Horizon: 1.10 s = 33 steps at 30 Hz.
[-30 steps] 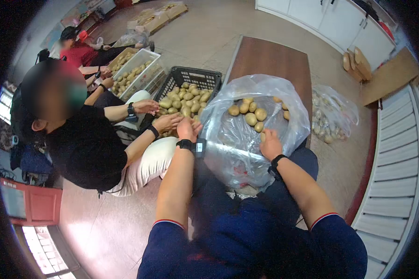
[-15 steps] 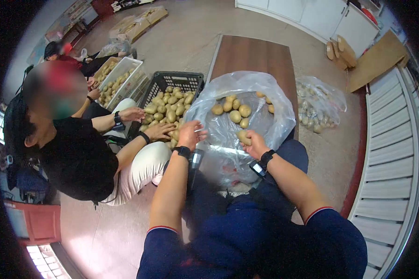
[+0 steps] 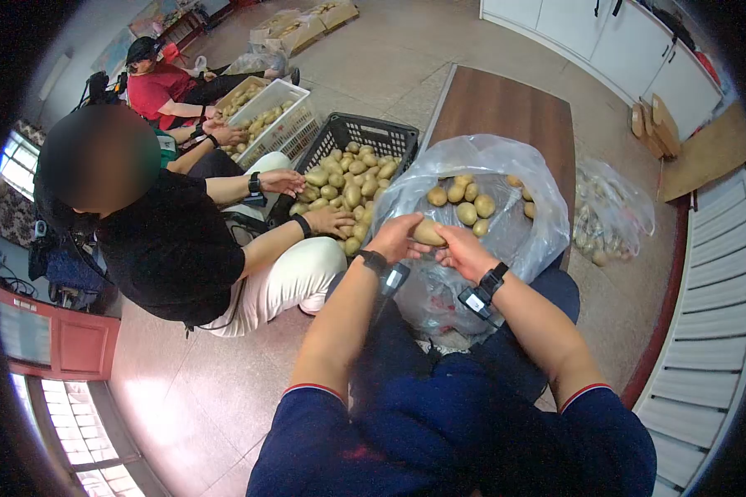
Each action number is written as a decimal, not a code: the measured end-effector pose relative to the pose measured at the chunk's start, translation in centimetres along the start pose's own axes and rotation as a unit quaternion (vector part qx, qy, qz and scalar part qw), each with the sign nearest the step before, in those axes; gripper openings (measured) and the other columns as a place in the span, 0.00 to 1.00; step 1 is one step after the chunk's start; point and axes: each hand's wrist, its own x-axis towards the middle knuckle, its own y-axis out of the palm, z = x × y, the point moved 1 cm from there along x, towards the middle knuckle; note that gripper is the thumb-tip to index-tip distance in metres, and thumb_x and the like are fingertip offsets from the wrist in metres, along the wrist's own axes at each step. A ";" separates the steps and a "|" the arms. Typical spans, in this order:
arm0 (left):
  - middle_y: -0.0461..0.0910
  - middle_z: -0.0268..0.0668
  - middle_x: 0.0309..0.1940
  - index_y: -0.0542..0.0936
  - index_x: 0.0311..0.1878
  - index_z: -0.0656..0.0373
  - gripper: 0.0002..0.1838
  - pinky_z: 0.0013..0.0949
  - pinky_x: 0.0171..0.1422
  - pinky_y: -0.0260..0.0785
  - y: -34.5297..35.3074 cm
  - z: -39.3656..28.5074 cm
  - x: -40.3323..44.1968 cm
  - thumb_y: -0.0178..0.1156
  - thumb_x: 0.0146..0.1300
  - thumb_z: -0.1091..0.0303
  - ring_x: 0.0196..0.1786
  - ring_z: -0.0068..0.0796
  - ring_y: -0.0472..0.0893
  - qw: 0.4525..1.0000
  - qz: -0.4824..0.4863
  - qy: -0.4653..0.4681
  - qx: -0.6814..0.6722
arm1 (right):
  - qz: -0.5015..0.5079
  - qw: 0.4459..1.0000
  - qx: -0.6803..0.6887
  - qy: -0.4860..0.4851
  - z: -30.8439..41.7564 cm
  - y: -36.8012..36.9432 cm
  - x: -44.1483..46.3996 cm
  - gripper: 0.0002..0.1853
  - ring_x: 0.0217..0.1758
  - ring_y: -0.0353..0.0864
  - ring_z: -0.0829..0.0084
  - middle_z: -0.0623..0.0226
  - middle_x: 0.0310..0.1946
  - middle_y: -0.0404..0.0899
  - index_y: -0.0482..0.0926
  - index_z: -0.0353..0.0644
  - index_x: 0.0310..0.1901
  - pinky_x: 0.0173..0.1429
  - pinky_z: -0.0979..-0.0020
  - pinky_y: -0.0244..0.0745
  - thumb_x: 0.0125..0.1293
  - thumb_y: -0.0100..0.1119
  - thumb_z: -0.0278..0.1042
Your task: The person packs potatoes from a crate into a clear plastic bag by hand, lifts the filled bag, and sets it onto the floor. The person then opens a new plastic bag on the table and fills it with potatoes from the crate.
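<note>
A long potato (image 3: 428, 232) is between my two hands, over the near rim of a clear plastic bag (image 3: 547, 186). My left hand (image 3: 396, 238) closes round its left end. The thumb of my right hand (image 3: 470, 253) presses on the other end, with those fingers partly hidden underneath. Deeper in the bag lie several loose potatoes (image 3: 467, 213). To the left, a black crate (image 3: 373, 132) is filled with potatoes (image 3: 352, 186), and a co-worker's hands (image 3: 330, 222) rest at its near side.
The bag lies on a brown board (image 3: 506, 108). Another bag of potatoes (image 3: 601, 211) is on the floor at right. Beside me sits a co-worker in black (image 3: 166, 257); further back are others near a white crate (image 3: 294, 124). A white radiator (image 3: 704, 315) lines the right.
My left hand, open and apart before, has come over to the potato in my right hand, and both now hold it. The view has shifted, so the scene sits further right.
</note>
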 end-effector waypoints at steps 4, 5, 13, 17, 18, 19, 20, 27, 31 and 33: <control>0.82 0.41 0.42 0.73 0.53 0.59 0.19 0.30 0.28 0.75 -0.2 -0.3 -0.2 0.51 0.70 0.53 0.28 0.32 0.83 0.998 0.039 0.043 -0.035 | -0.023 0.995 -0.096 -0.014 0.2 0.3 0.8 0.20 0.23 0.73 0.81 0.72 0.31 0.75 0.74 0.43 0.45 0.26 0.80 0.69 0.71 0.51 0.54; 0.82 0.41 0.41 0.73 0.53 0.60 0.19 0.30 0.28 0.75 -0.2 -0.3 -0.3 0.50 0.70 0.54 0.27 0.32 0.83 0.997 0.043 0.052 -0.036 | -0.024 0.995 -0.097 -0.013 0.1 0.2 1.0 0.20 0.23 0.73 0.81 0.72 0.31 0.75 0.74 0.43 0.45 0.26 0.80 0.69 0.71 0.51 0.54; 0.80 0.45 0.43 0.73 0.53 0.61 0.19 0.38 0.37 0.76 -4.7 -0.9 1.2 0.50 0.71 0.55 0.37 0.39 0.81 0.960 -0.064 0.152 -0.228 | -0.130 0.990 -0.060 0.005 -1.5 -3.9 1.2 0.17 0.32 0.74 0.79 0.71 0.37 0.74 0.73 0.46 0.48 0.32 0.76 0.69 0.71 0.51 0.51; 0.77 0.48 0.48 0.71 0.55 0.65 0.20 0.40 0.40 0.78 -6.0 -1.5 0.7 0.49 0.71 0.57 0.40 0.44 0.80 0.912 -0.201 0.186 -0.305 | -0.184 0.981 -0.067 -0.006 -2.1 -8.0 1.2 0.16 0.30 0.72 0.78 0.72 0.36 0.74 0.73 0.47 0.49 0.31 0.75 0.69 0.69 0.51 0.48; 0.77 0.48 0.48 0.71 0.55 0.65 0.20 0.40 0.40 0.78 -7.8 0.0 2.3 0.49 0.71 0.57 0.40 0.44 0.80 0.911 -0.204 0.191 -0.303 | -0.184 0.979 -0.079 -0.028 -2.7 -9.9 1.6 0.15 0.30 0.71 0.79 0.73 0.36 0.73 0.73 0.47 0.48 0.31 0.74 0.68 0.68 0.52 0.47; 0.77 0.47 0.48 0.71 0.54 0.66 0.20 0.40 0.39 0.79 -11.1 2.2 5.0 0.51 0.70 0.58 0.41 0.46 0.80 0.923 -0.197 0.260 -0.204 | -0.179 0.978 -0.090 -0.050 -3.5 -12.1 2.5 0.14 0.30 0.70 0.79 0.73 0.35 0.73 0.74 0.47 0.48 0.30 0.74 0.67 0.68 0.52 0.46; 0.78 0.49 0.46 0.72 0.53 0.66 0.23 0.42 0.41 0.77 -10.7 1.4 3.5 0.57 0.65 0.55 0.42 0.47 0.80 0.923 -0.241 0.298 0.034 | -0.205 0.947 -0.223 -0.108 -5.4 -16.6 4.4 0.15 0.37 0.74 0.72 0.66 0.39 0.76 0.75 0.42 0.46 0.39 0.68 0.70 0.67 0.53 0.45; 0.76 0.46 0.48 0.71 0.53 0.60 0.17 0.47 0.41 0.79 -15.2 2.7 3.8 0.49 0.69 0.59 0.46 0.47 0.79 0.685 -0.454 0.359 0.442 | -0.384 0.801 -0.419 -0.187 -0.6 -18.3 5.1 0.16 0.48 0.78 0.49 0.43 0.42 0.80 0.78 0.32 0.43 0.54 0.55 0.71 0.58 0.56 0.36; 0.75 0.45 0.49 0.70 0.52 0.61 0.15 0.44 0.42 0.79 -18.7 4.7 7.5 0.48 0.71 0.61 0.46 0.45 0.80 0.692 -0.431 0.397 0.423 | -0.462 0.652 -0.549 -0.244 1.5 -18.6 4.8 0.18 0.51 0.76 0.48 0.44 0.45 0.78 0.78 0.32 0.44 0.59 0.53 0.68 0.55 0.56 0.35; 0.75 0.44 0.48 0.70 0.52 0.59 0.14 0.40 0.43 0.78 -19.2 5.1 9.0 0.47 0.71 0.61 0.46 0.43 0.80 0.726 -0.416 0.418 0.354 | -0.445 0.633 -0.581 -0.251 2.6 -19.2 4.9 0.19 0.52 0.75 0.48 0.46 0.47 0.77 0.77 0.32 0.44 0.62 0.52 0.65 0.54 0.57 0.37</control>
